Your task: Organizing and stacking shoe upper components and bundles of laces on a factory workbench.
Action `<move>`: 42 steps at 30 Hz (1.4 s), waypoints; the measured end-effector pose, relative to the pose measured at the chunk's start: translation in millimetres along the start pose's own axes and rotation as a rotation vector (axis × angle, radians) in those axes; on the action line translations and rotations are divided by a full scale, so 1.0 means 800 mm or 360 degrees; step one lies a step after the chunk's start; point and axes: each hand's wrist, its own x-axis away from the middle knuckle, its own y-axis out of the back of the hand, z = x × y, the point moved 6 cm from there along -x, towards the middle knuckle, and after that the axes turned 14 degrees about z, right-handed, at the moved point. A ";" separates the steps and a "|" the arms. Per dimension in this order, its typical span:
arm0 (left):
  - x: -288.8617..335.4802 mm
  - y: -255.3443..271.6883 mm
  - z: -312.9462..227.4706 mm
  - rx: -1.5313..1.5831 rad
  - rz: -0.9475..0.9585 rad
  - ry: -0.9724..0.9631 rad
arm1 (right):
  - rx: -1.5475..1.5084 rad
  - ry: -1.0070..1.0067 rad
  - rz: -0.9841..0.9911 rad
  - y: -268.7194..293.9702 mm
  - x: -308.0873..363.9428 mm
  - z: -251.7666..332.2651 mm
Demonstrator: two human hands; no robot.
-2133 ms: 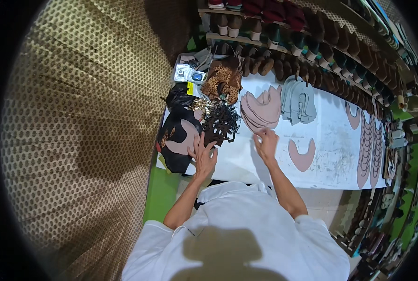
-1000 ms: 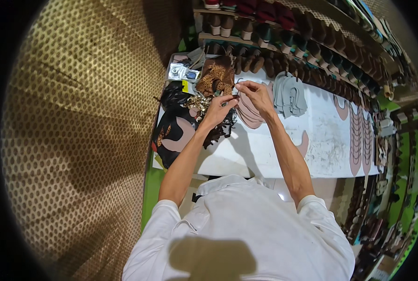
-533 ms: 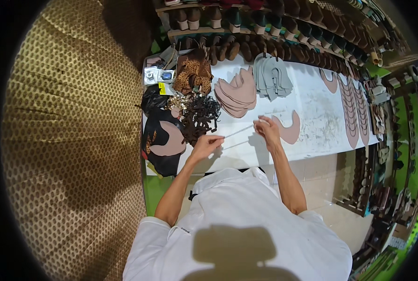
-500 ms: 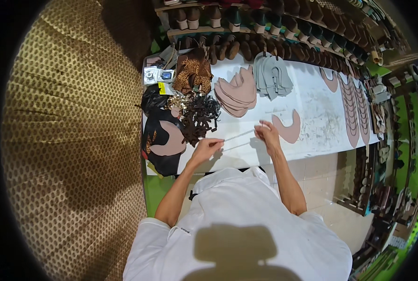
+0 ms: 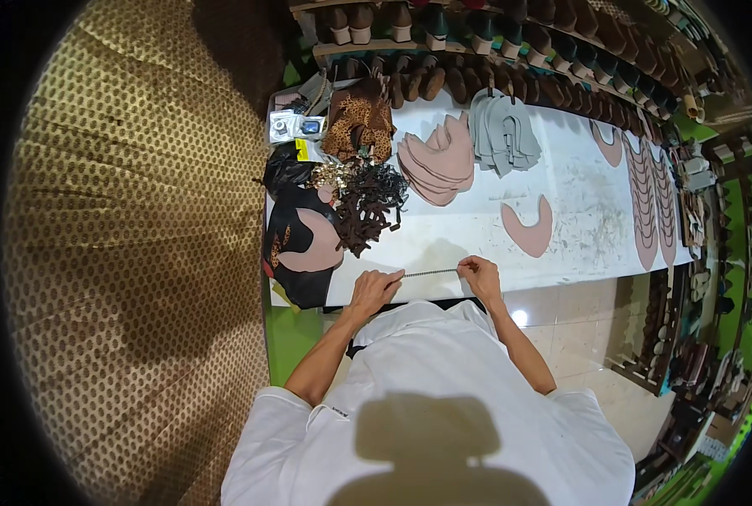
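A thin, dark chain-like strip (image 5: 431, 272) is stretched almost level between my two hands, close to the table's near edge. Its left end is pinched in my left hand (image 5: 376, 292), and my right hand (image 5: 481, 279) grips the other end between closed fingertips. Beyond my right hand lies a single pink U-shaped shoe-upper piece (image 5: 529, 236), flat on the white table (image 5: 443, 232). To the left of the strip is a heap of dark brown straps (image 5: 366, 223). A pink piece (image 5: 313, 244) rests on black material beside my left hand.
Stacks of pink pieces (image 5: 437, 164) and grey pieces (image 5: 504, 139) lie farther back. Overlapping pink pieces (image 5: 643, 207) line the right end. Leopard-print material (image 5: 357, 126) sits back left. Shelves hold shoes (image 5: 435, 34) behind. A patterned gold sheet (image 5: 140, 253) fills the left side.
Both hands have come down toward the table's near edge, the right one more. The strip, slanted up to the right before, is now nearly level. The view has shifted slightly.
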 end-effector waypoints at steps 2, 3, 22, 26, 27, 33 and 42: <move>0.003 -0.002 0.001 0.0012 0.0030 0.0056 | 0.0271 -0.0013 -0.0039 0.003 0.002 0.016; 0.007 -0.003 0.004 0.0051 -0.0064 0.0021 | 0.0338 0.0047 -0.0022 0.005 0.003 0.020; 0.023 0.005 0.022 0.0657 -0.0248 0.0207 | 0.0956 0.0479 -0.0186 -0.005 -0.092 0.089; 0.022 0.019 0.027 0.0670 -0.0328 0.0227 | 0.1050 0.0557 -0.0077 -0.046 -0.165 0.150; 0.022 0.028 0.028 0.0475 -0.0481 0.0179 | 0.1105 0.0577 -0.0056 -0.055 -0.178 0.161; 0.000 0.089 0.039 0.0074 -0.0926 0.0257 | 0.1159 0.0848 0.0004 -0.090 -0.210 0.221; -0.101 0.152 0.079 -0.0233 -0.1006 0.0444 | 0.1463 0.0734 0.0023 -0.097 -0.235 0.231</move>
